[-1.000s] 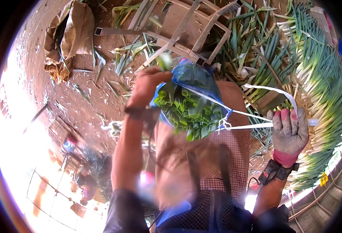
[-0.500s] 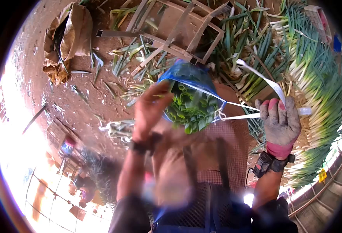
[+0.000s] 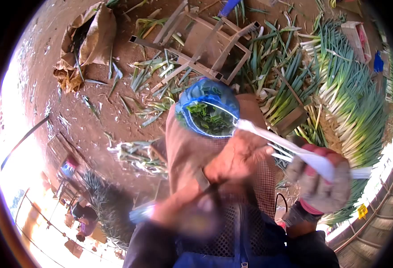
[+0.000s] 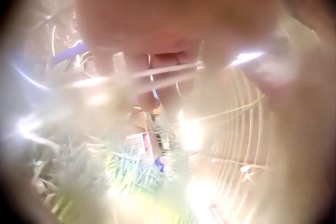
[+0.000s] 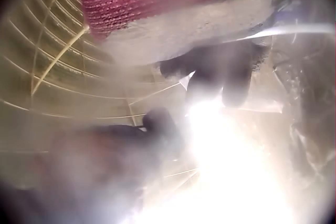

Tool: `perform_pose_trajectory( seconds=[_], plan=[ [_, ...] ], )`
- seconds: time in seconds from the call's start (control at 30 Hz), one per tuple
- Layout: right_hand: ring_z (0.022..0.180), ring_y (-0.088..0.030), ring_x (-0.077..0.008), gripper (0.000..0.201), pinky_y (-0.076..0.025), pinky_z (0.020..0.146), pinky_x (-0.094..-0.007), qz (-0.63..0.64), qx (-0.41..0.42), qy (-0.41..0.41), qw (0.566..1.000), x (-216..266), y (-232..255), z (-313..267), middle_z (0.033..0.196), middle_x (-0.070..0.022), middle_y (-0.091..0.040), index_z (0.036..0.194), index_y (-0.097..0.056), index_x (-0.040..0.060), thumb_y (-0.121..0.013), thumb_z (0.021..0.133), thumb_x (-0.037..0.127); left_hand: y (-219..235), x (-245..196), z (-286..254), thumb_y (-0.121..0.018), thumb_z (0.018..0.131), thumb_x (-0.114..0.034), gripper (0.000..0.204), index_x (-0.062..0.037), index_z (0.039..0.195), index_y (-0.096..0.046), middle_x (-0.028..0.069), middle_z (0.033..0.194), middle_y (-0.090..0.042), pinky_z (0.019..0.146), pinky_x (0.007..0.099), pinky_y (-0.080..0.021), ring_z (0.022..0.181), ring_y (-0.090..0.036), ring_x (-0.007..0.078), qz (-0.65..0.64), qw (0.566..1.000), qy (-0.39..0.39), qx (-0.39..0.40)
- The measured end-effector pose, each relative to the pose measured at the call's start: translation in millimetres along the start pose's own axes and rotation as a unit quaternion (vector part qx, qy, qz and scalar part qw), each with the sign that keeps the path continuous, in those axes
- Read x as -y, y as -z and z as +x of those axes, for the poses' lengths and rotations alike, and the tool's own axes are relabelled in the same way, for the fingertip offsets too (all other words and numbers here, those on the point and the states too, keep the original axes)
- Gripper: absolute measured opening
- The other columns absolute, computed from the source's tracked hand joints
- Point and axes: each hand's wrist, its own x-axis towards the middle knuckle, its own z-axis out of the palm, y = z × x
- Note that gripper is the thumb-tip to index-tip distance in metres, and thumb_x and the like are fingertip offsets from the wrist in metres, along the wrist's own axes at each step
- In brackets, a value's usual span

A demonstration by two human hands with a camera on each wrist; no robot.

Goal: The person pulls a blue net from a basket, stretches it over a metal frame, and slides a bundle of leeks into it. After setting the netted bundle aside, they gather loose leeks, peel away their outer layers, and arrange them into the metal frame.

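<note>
A blue plastic bag (image 3: 209,91) stands between the person's knees, its mouth towards the head camera, with cut green onion tops (image 3: 207,118) inside. White drawstring (image 3: 290,147) runs from its rim across to the right. The gloved right hand (image 3: 323,176) grips the drawstring, fingers curled round it, loose white ends sticking out past the hand. The bare left hand (image 3: 239,158) is at the bag's lower right rim, blurred, its fingers curled at the drawstring. In the left wrist view, white strands (image 4: 173,69) cross those fingers.
A wooden stool frame (image 3: 214,44) lies beyond the bag. Long rows of green onions (image 3: 348,98) lie at the right, loose leaves around them. A brown sack (image 3: 89,40) sits at the far left. Ribbed, curved matting (image 3: 384,232) rises at the lower right.
The left hand drops something green at the bag's far side, then comes across to the drawstring. The bag's mouth looks narrower. The right hand has moved lower, still gripping the drawstring.
</note>
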Motion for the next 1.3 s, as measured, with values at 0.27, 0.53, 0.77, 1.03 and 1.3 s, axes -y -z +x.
perform_pose_trajectory(
  seconds=[0.27,0.53,0.77,1.03,1.3],
  plan=[
    [0.083,-0.068,-0.0194,0.025,-0.057,0.071,-0.0360,0.225,0.052,-0.085,0.969,-43,-22,39,0.093,-0.0054,-0.069,0.090,-0.067,0.0053,-0.058,0.101,0.025,-14,-135,-52,-0.059,0.103,-0.021,0.030,-0.0007,0.080,-0.064,0.0053,0.075,-0.061,0.065,0.0322,-0.041,0.070,-0.053,0.0150,-0.343,0.920,0.144,-0.121],
    [0.087,-0.063,-0.0256,0.017,-0.051,0.079,-0.0357,0.921,0.135,-0.318,0.182,172,56,17,0.095,-0.0100,-0.065,0.106,-0.068,0.0003,-0.061,0.099,0.015,19,-136,-75,-0.059,0.098,-0.019,0.032,-0.0005,0.073,-0.059,0.0073,0.072,-0.062,0.065,0.0309,-0.042,0.065,-0.052,0.0151,-0.243,0.932,0.089,-0.252],
    [0.058,-0.053,-0.0228,0.018,-0.043,0.055,-0.0381,0.896,0.184,-0.340,0.217,136,98,52,0.070,-0.0078,-0.054,0.085,-0.062,0.0057,-0.065,0.099,0.016,66,-160,-87,-0.046,0.101,-0.028,0.041,-0.0101,0.065,-0.037,-0.0014,0.054,-0.031,0.055,0.0367,-0.030,0.049,-0.029,0.0148,-0.287,0.902,-0.052,-0.318],
    [0.045,-0.046,-0.0211,0.029,-0.036,0.046,-0.0398,0.912,0.183,-0.340,0.137,-19,114,107,0.055,-0.0065,-0.049,0.070,-0.060,0.0027,-0.063,0.098,0.012,82,-170,-98,-0.032,0.107,-0.048,0.059,-0.0087,0.072,-0.058,0.0002,0.054,-0.048,0.065,0.0360,-0.031,0.049,-0.037,0.0163,-0.264,0.914,-0.145,-0.273],
    [0.049,-0.048,-0.0141,0.028,-0.035,0.041,-0.0324,0.928,-0.002,-0.279,0.245,-45,103,92,0.072,-0.0052,-0.054,0.126,-0.050,-0.0028,-0.058,0.100,0.007,93,-6,-97,-0.074,0.085,-0.023,0.053,-0.0083,0.134,-0.063,0.0166,0.132,-0.064,0.106,0.0370,-0.047,0.122,-0.061,0.0280,-0.134,0.948,0.179,-0.228]
  ],
)
